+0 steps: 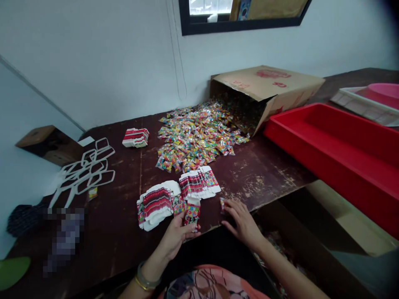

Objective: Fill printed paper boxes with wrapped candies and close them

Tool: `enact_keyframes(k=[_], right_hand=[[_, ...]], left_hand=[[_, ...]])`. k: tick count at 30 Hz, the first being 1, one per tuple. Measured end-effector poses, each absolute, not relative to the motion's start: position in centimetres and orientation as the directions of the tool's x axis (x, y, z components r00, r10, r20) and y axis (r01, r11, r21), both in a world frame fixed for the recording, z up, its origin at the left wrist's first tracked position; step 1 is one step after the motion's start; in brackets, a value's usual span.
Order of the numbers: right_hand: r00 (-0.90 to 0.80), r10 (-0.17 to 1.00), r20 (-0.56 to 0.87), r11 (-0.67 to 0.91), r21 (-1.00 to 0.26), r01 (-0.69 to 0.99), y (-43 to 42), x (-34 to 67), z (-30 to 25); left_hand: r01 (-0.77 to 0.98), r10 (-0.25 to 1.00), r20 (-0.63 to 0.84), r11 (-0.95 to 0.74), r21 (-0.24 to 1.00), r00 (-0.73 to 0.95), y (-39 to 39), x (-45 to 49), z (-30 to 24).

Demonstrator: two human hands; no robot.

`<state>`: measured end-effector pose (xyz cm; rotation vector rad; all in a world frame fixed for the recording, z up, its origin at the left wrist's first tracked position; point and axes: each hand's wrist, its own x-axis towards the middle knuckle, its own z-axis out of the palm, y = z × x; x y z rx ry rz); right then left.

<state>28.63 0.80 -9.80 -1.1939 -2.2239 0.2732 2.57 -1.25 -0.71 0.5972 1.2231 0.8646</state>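
My left hand [179, 236] is closed around a small printed carton [192, 214], red and green with a white flap upright at its top end. Beside it at the table's edge, my right hand [241, 220] has its thumb apart from the fingers. Its fingertips touch or nearly touch a small red-and-white piece [222, 205], too small to tell whether packet or carton. Flat folded cartons lie fanned in one stack [157, 203] left of the held carton and another stack [199, 182] just beyond it. Farther back spreads a heap of wrapped candies [199, 133].
An open cardboard box [264, 83] lies on its side behind the candy heap. A red tray [336, 153] fills the right. More flat cartons [136, 138], white loop-shaped pieces [93, 166] and a wooden block [51, 143] are left. Below the edge stands another open box [352, 224].
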Motion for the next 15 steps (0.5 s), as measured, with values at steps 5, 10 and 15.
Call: enact_keyframes(k=[5, 10, 15], right_hand=[[-0.393, 0.864, 0.314, 0.492, -0.694, 0.526, -2.0, 26.1, -8.4], [-0.247, 0.951, 0.184, 0.243, -0.941, 0.234, -0.5, 23.1, -4.8], [-0.371, 0.879, 0.3, 0.45, -0.779, 0.437, 2.8, 22.5, -1.6]], left_hand=[[-0.18, 0.806, -0.563, 0.59, 0.787, 0.184, -1.4, 3.3, -1.1], [-0.082, 0.834, -0.513, 0.537, 0.84, 0.205, -2.0, 4.1, -1.8], [-0.065, 0.801, -0.53, 0.566, 0.822, 0.279, -2.9, 4.2, -1.7]])
